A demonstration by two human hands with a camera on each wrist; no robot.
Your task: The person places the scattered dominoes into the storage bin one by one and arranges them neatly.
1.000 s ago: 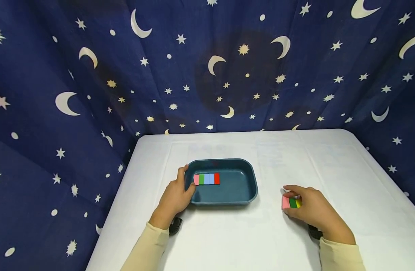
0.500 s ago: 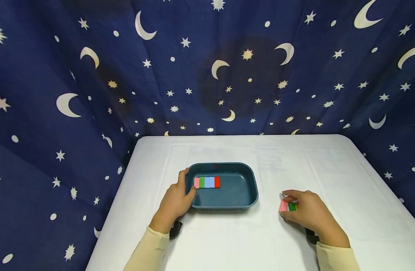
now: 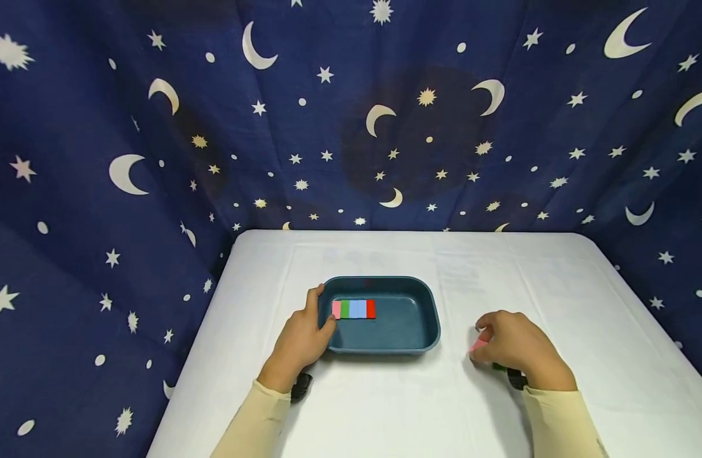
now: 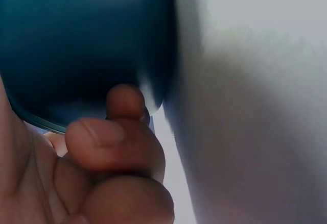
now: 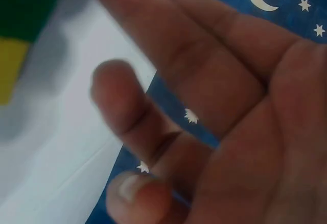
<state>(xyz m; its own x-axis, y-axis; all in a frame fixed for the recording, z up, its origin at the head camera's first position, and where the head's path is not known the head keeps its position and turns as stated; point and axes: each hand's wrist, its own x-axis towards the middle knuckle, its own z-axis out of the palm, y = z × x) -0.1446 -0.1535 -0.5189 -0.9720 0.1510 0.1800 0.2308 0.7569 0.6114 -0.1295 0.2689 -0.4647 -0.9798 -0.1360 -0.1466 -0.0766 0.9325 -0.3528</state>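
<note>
My left hand [image 3: 301, 340] grips the left end of a dark teal tray [image 3: 408, 349], thumb over the rim and fingers outside. In the left wrist view the fingers curl against the tray's wall [image 4: 76, 40]. Inside the tray lies a row of small coloured blocks [image 3: 353, 309]: pink, green, light blue and red. To the right of the tray, my right hand [image 3: 519, 343] pinches a pink block [image 3: 478, 345], tilted, between thumb and fingers. A green block [image 5: 23, 9] and a yellow block [image 5: 11, 68] show below that hand; the head view mostly hides them.
A white cloth covers the table [image 3: 385, 407]. Behind and beside it hangs a dark blue curtain [image 3: 328, 127] with moons and stars. A black wrist device [image 3: 301, 387] sits under the left wrist, another [image 3: 517, 380] under the right.
My right hand has shifted slightly left and turned, tilting the pink block and covering most of the green and yellow ones. The left hand stays on the tray. The head view has tipped slightly.
</note>
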